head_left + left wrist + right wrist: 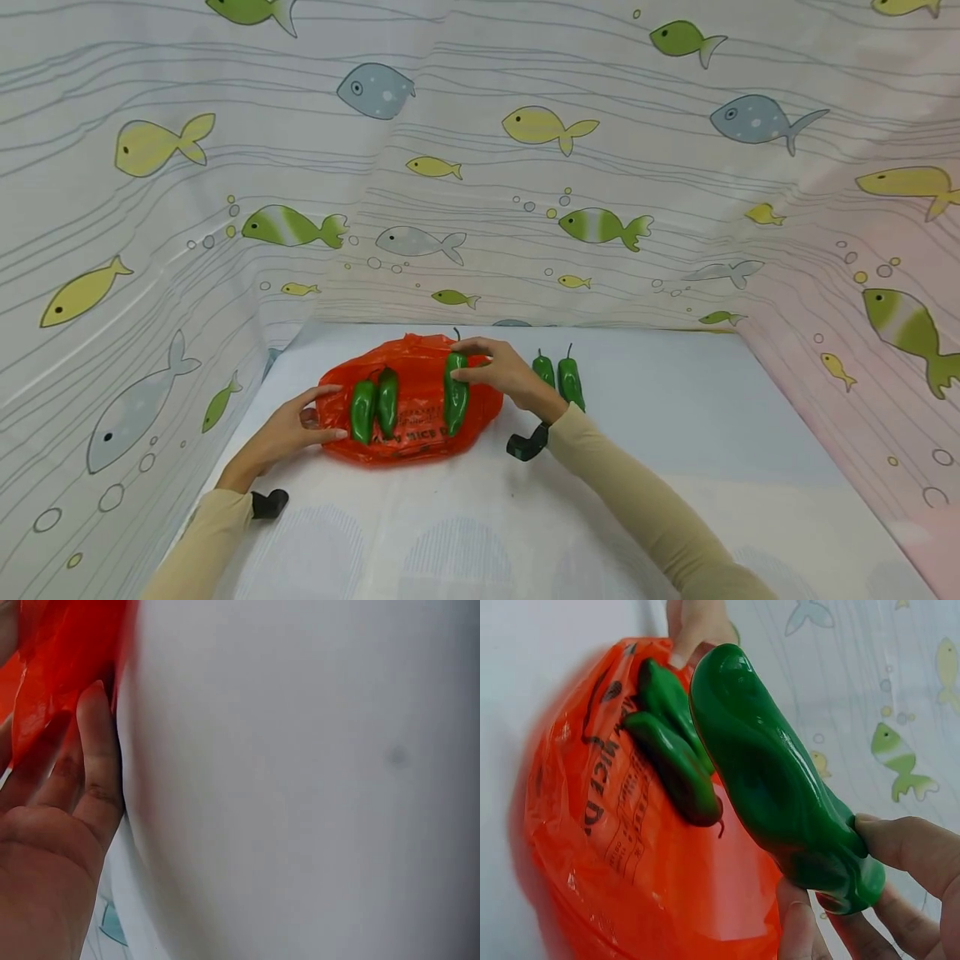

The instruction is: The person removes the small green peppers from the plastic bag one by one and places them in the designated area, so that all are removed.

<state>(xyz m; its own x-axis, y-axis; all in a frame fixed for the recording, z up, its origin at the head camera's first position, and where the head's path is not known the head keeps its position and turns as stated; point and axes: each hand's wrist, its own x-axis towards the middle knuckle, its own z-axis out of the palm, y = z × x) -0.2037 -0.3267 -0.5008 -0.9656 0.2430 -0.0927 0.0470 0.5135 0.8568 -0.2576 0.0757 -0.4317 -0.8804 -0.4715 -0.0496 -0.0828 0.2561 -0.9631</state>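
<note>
In the head view my right hand [512, 373] pinches a glossy green pepper [456, 398] near its stem end. The right wrist view shows this pepper [769, 772] between thumb and fingertips, its blunt end tilted up over an orange-red plastic bag [615, 900]. Two other green peppers [363, 412] [387, 402] lie side by side on the left part of the bag [420, 396]. My left hand [288, 429] is at the bag's left edge, thumb and fingers spread apart. In the left wrist view its fingers [97, 742] are nearly straight against the red plastic.
Two more green peppers [543, 368] [570, 382] lie on the white table [675, 417], right of the bag, partly behind my right wrist. Fish-patterned sheets [480, 192] wall in the back and both sides. Black wrist-worn devices [528, 443] [270, 503] stick out beside the sleeves.
</note>
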